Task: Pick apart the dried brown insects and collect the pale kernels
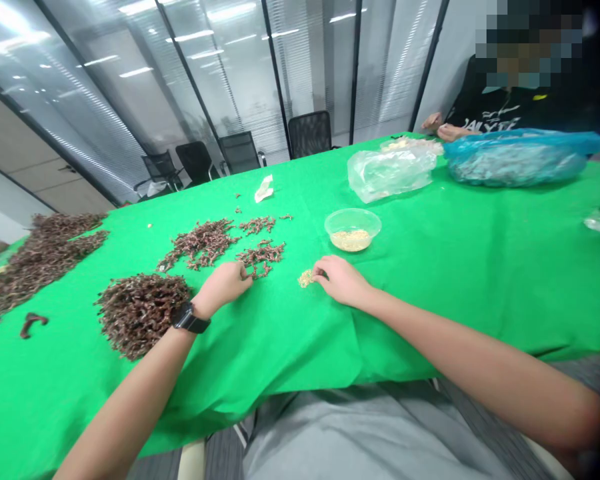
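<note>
My left hand (225, 287), with a black watch on its wrist, rests on the green cloth with its fingers pinched together. Its fingertips are beside a small cluster of knobbly brown twig-like pieces (261, 253); what they hold is hidden. My right hand (341, 280) has thumb and fingers closed at the edge of a little pile of yellowish grains (306, 278). Just behind that hand stands a clear plastic bowl (353, 220) with similar grains in its bottom. A dense mound of brown twig-like pieces (140, 313) lies beside my left wrist.
A looser brown heap (200, 243) lies beyond my left hand, and a long heap (40, 260) at far left. A crumpled white scrap (264, 189), a clear bag (390, 175) and a full blue bag (520, 160) lie farther back. Another person's hands (445, 129) are at upper right.
</note>
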Motion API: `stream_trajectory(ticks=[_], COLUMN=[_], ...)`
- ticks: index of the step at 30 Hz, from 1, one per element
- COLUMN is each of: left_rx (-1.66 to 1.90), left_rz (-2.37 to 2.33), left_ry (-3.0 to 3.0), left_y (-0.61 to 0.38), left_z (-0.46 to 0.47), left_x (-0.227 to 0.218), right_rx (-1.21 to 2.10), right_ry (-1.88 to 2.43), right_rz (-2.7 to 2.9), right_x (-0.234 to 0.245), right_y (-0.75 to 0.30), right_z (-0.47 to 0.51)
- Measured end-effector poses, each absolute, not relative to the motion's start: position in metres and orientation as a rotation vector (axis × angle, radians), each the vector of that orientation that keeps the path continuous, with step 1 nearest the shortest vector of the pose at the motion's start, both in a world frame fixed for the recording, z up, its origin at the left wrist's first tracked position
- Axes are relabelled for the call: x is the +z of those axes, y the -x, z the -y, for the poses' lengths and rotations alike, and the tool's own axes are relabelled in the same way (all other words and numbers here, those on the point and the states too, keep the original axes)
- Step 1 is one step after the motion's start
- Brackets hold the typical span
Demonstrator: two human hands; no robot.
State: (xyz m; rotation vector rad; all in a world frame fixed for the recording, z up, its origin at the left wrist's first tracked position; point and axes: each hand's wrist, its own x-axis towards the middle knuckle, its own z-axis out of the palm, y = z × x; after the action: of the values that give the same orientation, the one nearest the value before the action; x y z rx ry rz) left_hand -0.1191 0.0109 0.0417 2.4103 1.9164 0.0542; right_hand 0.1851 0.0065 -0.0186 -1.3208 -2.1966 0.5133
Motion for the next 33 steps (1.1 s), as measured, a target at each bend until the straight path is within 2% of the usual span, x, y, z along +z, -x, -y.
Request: stream_trajectory(ticks=[13,18,24,30,33], left_rx=[0.559,0.718,0.919,1.155,1.105], left_rz=[-1.731,-1.474,-1.256,-1.274,-1.235], left_ry=[-2.187,-1.879,-1.486,-1.454,-1.476], left_y=[0.102,0.067,0.040,0.050,0.045], left_z=[-0.003,0.000,-0.002,-0.005,0.001], left_x=[0.045,0.056,0.027,0.012,0.011], right_rx=[0.817,0.892,0.891,0.905,0.903], right_ry=[1.244,1.187,1.193,1.123,1.109], right_rz=[1.862,1.807,1.813,1.809,1.807], right_x=[-0.022,-0.026,-0.021,-0.022,-0.022], right_y=[-0.183,-0.181,-0.181,-0.181,-0.181], right_z=[-0.012,-0.014,-0.011,-0.010,-0.010])
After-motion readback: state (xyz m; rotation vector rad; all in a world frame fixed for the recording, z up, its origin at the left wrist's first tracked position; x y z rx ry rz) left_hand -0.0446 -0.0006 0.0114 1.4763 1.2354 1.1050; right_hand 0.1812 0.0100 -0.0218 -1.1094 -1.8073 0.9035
